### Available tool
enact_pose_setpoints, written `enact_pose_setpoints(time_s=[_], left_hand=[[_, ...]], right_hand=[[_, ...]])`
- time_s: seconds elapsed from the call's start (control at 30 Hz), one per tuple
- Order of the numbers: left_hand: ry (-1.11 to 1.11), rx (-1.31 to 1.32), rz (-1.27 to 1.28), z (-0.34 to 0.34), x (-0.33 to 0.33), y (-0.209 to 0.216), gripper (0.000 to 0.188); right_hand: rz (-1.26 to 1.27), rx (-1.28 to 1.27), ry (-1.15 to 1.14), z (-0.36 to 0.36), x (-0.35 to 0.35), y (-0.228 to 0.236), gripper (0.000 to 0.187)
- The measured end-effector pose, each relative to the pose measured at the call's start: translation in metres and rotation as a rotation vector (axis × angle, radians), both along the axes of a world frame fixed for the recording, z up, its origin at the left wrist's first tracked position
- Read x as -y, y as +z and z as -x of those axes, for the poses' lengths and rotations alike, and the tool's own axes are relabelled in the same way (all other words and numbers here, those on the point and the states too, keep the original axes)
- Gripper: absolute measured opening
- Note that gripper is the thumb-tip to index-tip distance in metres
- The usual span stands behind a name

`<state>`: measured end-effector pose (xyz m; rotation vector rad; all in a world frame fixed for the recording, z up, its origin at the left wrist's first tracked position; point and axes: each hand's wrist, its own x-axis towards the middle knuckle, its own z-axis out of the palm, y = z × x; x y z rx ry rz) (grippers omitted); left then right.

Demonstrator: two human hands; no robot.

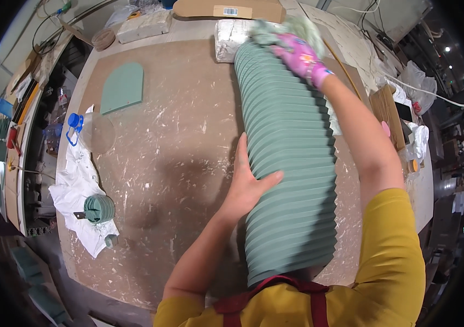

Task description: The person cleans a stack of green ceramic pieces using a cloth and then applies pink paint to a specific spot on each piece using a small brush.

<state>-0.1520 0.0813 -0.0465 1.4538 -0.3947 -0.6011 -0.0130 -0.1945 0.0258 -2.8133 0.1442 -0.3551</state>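
A long sage-green ribbed piece [286, 163] with a rounded top lies lengthwise in front of me, its near end close to my body. My bare left hand [251, 185] rests against its left side, fingers stretched out and thumb spread over the ribs. At the far end, my right hand [300, 57], in a pink flowered glove, presses a pale green cloth [303, 32] onto the piece. Cloth and fingertips are blurred. White wrapped blocks [229, 39] sit against the far end of the piece.
On the brown board [172, 109] lies a flat green arched panel [123, 87]. A clear jug [97, 133] with a blue cap lies at the left, near a white rag [77, 180] and a green tub [99, 209]. A cardboard box [199, 8] stands at the back.
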Motion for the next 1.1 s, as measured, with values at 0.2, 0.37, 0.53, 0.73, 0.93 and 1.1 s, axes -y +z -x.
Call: enact_pose_setpoints(time_s=[0.2,0.37,0.53,0.73,0.93,1.1], left_hand=[[-0.019,0.02,0.015,0.0,0.009,0.004,0.104],[-0.003,-0.046,-0.007,0.003,0.0,0.01,0.102],[-0.003,-0.015,0.028,0.002,0.008,-0.002,0.101],[-0.007,-0.055,0.106,-0.002,0.001,-0.009,0.103],[-0.061,-0.122,0.148,-0.003,0.008,0.0,0.109],[-0.022,-0.066,0.178,0.002,0.008,-0.006,0.101]], right_hand=[[-0.418,-0.048,-0.427,0.024,0.098,-0.006,0.043],[0.147,-0.095,0.175,-0.008,-0.044,0.026,0.051],[-0.019,0.135,-0.208,0.019,0.066,-0.026,0.057],[-0.239,-0.006,0.017,0.045,0.037,0.038,0.056],[-0.177,-0.238,-0.363,0.105,0.107,-0.035,0.048],[-0.667,0.209,-0.355,0.205,0.052,0.006,0.044]])
